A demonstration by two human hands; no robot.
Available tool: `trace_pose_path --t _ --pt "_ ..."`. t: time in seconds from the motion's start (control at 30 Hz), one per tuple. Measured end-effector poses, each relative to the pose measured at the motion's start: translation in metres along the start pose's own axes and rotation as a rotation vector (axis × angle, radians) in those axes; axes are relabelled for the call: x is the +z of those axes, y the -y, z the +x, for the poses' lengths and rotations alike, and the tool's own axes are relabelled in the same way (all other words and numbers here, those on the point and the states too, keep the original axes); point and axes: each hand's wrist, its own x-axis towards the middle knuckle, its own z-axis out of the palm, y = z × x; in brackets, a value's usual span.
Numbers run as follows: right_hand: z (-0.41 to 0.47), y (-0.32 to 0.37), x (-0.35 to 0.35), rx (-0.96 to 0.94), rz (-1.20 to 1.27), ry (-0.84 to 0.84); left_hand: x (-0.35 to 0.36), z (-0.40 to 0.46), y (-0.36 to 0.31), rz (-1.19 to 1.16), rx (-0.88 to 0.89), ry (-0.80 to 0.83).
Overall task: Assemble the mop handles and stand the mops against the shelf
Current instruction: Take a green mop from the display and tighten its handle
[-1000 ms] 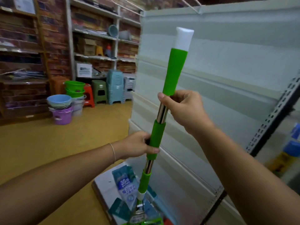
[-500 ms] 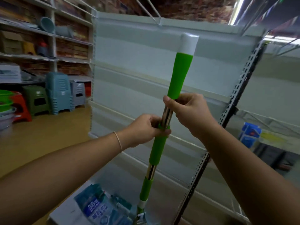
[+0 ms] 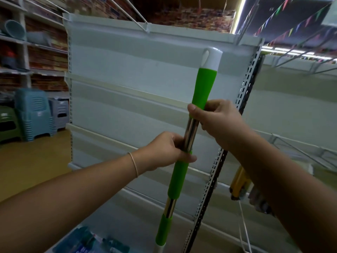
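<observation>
Before the white shelf (image 3: 138, 73), your left hand (image 3: 164, 150) gripping the mop handle (image 3: 177, 179) at its middle green sleeve, your right hand (image 3: 218, 119) clasping the upper grip.

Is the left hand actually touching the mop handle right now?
Touching. The head view shows the left hand wrapped around the mop handle at its middle green collar.

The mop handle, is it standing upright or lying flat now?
Nearly upright, tilted slightly right. The mop handle rises from bottom to its white cap, gripped by the left hand and right hand.
</observation>
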Motion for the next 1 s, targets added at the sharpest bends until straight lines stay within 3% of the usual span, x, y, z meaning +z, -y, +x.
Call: trace_pose_path --t 0.33,0.77,1.0 --pt "0.022 0.010 -0.012 -0.026 0.001 -0.052 -0.002 0.031 -0.013 -0.423 0.083 0.259" --pt "0.030 0.038 -0.031 -0.049 -0.090 -0.271 -0.004 0.060 -0.060 -0.266 0.218 0.296" --pt "0.037 0.052 -0.049 -0.063 -0.090 -0.301 -0.006 0.072 -0.086 -0.225 0.279 0.282"
